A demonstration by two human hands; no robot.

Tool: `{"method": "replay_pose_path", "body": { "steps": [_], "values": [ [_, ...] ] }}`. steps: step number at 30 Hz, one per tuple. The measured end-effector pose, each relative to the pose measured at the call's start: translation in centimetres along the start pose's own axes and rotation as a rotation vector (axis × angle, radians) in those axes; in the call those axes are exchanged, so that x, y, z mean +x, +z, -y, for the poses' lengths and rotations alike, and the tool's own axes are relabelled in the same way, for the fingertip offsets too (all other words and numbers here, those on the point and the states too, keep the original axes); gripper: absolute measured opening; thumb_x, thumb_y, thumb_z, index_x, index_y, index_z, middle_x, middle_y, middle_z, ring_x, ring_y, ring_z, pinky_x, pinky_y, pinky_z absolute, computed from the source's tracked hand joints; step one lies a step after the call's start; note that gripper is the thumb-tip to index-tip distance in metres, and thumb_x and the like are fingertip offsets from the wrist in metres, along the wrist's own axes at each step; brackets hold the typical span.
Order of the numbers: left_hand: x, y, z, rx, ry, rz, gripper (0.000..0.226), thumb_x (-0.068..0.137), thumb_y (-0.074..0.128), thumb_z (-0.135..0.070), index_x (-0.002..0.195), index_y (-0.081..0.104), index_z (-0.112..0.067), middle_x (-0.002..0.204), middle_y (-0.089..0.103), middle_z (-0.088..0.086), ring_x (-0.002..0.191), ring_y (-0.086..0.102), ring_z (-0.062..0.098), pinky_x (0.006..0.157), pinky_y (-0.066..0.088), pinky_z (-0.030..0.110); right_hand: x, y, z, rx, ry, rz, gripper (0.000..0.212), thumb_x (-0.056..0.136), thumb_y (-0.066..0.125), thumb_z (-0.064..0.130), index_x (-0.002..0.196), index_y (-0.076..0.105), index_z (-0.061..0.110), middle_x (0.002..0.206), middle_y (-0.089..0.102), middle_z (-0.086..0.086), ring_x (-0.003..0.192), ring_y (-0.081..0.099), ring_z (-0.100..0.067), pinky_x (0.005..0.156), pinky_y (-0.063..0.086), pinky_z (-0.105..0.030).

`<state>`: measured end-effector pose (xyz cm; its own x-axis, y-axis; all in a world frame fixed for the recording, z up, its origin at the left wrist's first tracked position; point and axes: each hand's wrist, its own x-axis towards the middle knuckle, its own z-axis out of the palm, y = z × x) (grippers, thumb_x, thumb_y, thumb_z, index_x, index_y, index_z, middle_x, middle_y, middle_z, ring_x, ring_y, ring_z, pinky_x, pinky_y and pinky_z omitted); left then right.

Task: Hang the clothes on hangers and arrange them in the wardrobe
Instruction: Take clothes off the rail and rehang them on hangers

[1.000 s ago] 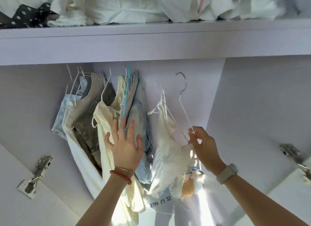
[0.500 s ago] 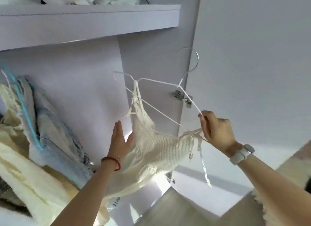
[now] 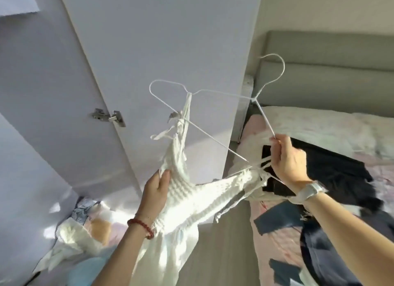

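The wardrobe door (image 3: 162, 51) stands open on the left, bed (image 3: 319, 126) right, floor between. A white ribbed top (image 3: 191, 200) hangs by one strap (the other loose) from a white wire hanger (image 3: 213, 92). The left hand (image 3: 156, 190) grips its knit; the right hand (image 3: 286, 158) pinches the hanger's arm.

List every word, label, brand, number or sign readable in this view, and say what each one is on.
None can be read.
Watch on the right wrist: its face is turned away, nothing legible.
White hanger and white knit top: no tag or print shows.
Wardrobe door and hinge: plain, no marking visible.
Clothes on the bed: pattern only, no lettering.
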<state>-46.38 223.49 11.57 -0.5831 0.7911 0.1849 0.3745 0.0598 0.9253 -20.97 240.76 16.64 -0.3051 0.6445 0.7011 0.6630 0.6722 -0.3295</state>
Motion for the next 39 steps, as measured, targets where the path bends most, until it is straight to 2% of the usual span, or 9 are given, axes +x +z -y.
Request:
{"method": "replay_pose_path", "body": {
  "steps": [5,12,15,17,19,21,24,29,39],
  "values": [
    [-0.1,8.5,-4.3,-0.061,0.085,0.228,0.027,0.095,0.043,-0.019,0.07,0.048,-0.013,0.05,0.034,-0.012,0.045,0.037,0.0,0.048,0.031,0.012,-5.9,-3.9,-8.4,-0.048,0.446,-0.058,0.017,0.093,0.042,0.002,0.105,0.05,-0.006,0.071,0.062,-0.02,0.051,0.054,-0.033,0.054,0.039,-0.035],
    [-0.9,21.3,-7.8,-0.052,-0.002,0.403,0.034,0.095,0.044,-0.022,0.062,0.035,-0.018,0.056,0.032,-0.005,0.052,0.034,0.01,0.047,0.03,0.014,-11.2,-10.9,-17.2,-0.09,0.693,-0.182,0.016,0.095,0.038,0.005,0.101,0.05,-0.005,0.06,0.049,-0.008,0.044,0.039,-0.022,0.049,0.032,-0.033],
    [0.4,26.4,-9.6,-0.088,-0.084,0.387,0.01,0.097,0.04,-0.027,0.093,0.044,-0.019,0.07,0.041,-0.012,0.064,0.039,0.001,0.057,0.031,0.012,-11.9,-12.6,-20.7,-0.088,0.753,-0.211,0.017,0.095,0.039,0.006,0.101,0.052,-0.004,0.059,0.051,-0.009,0.044,0.04,-0.023,0.048,0.036,-0.039],
    [2.1,29.0,-10.5,-0.139,-0.105,0.388,0.027,0.097,0.038,-0.029,0.117,0.046,-0.013,0.097,0.056,-0.008,0.088,0.052,0.003,0.075,0.042,0.019,-11.3,-12.8,-22.7,-0.064,0.759,-0.216,0.018,0.095,0.039,0.005,0.101,0.053,-0.003,0.057,0.051,-0.007,0.043,0.039,-0.021,0.048,0.036,-0.039],
    [4.0,31.0,-11.0,-0.137,-0.084,0.344,0.036,0.097,0.038,-0.029,0.122,0.049,-0.006,0.105,0.059,0.002,0.094,0.056,0.014,0.082,0.046,0.03,-10.0,-12.4,-24.4,-0.048,0.753,-0.236,0.017,0.094,0.04,0.004,0.1,0.055,-0.003,0.057,0.047,0.004,0.045,0.04,-0.013,0.05,0.031,-0.032],
    [5.9,32.1,-11.5,-0.145,-0.036,0.261,0.025,0.096,0.041,-0.029,0.087,0.055,-0.011,0.072,0.05,0.001,0.064,0.044,0.012,0.06,0.036,0.027,-8.0,-11.7,-25.6,-0.034,0.731,-0.245,0.017,0.094,0.042,0.003,0.101,0.056,-0.003,0.06,0.045,0.01,0.049,0.04,-0.005,0.054,0.028,-0.027],
    [9.8,33.5,-12.6,-0.127,-0.013,0.115,0.034,0.095,0.044,-0.029,0.063,0.042,-0.019,0.058,0.038,-0.001,0.056,0.034,0.013,0.056,0.027,0.027,-3.8,-10.3,-27.1,0.017,0.702,-0.248,0.018,0.095,0.042,0.006,0.103,0.056,-0.003,0.061,0.046,0.008,0.047,0.038,-0.003,0.051,0.03,-0.028],
    [18.5,35.2,-15.6,-0.083,0.047,-0.127,0.03,0.095,0.044,-0.031,0.069,0.04,-0.015,0.081,0.058,0.027,0.074,0.052,0.037,0.059,0.029,0.029,4.8,-6.9,-28.6,0.141,0.669,-0.322,0.016,0.095,0.043,0.009,0.103,0.054,0.001,0.064,0.048,0.01,0.048,0.041,-0.008,0.047,0.033,-0.021],
    [31.8,41.8,-24.5,-0.198,0.224,-0.321,0.033,0.092,0.047,-0.04,0.091,0.062,-0.01,0.083,0.065,0.011,0.079,0.058,0.03,0.066,0.041,0.03,18.2,-4.1,-34.1,0.269,0.679,-0.551,0.018,0.096,0.04,0.011,0.097,0.056,0.004,0.06,0.045,0.007,0.049,0.036,-0.008,0.046,0.031,-0.016]
  ]
}}
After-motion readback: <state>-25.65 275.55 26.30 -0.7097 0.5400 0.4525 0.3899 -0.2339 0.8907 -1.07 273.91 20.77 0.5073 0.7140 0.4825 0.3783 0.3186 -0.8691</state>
